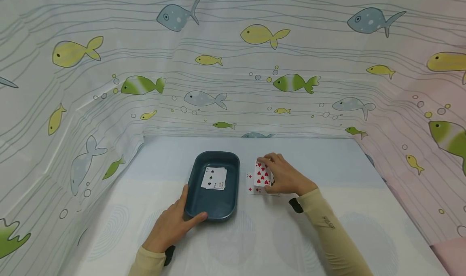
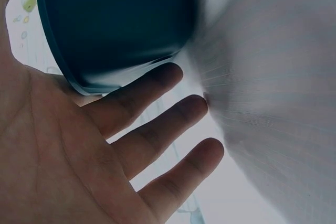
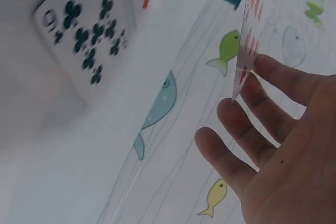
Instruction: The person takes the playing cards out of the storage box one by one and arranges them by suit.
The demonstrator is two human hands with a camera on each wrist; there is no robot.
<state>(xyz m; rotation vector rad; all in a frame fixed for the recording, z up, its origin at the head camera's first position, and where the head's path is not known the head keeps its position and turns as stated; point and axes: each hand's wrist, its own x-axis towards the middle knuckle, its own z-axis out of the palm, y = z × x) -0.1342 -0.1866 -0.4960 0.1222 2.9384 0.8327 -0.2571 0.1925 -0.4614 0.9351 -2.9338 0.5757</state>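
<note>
My right hand [image 1: 285,175] pinches a playing card of hearts [image 1: 261,174] between thumb and fingers, raised above the table with its red face showing. Below it lie a diamonds card [image 1: 249,183] and, in the right wrist view, a nine of clubs [image 3: 86,38], both face up and partly covered in the head view. My left hand [image 1: 171,225] rests against the near left corner of a dark blue tray [image 1: 218,211], thumb at the near rim and fingers along the left side. In the left wrist view several fingers [image 2: 157,135] extend straight. Overlapping face-up cards [image 1: 214,178] lie inside the tray.
The tray and loose cards stand side by side on a pale cloth-covered table [image 1: 309,154]. A fish-patterned curtain [image 1: 233,77] rises behind the table and along both sides.
</note>
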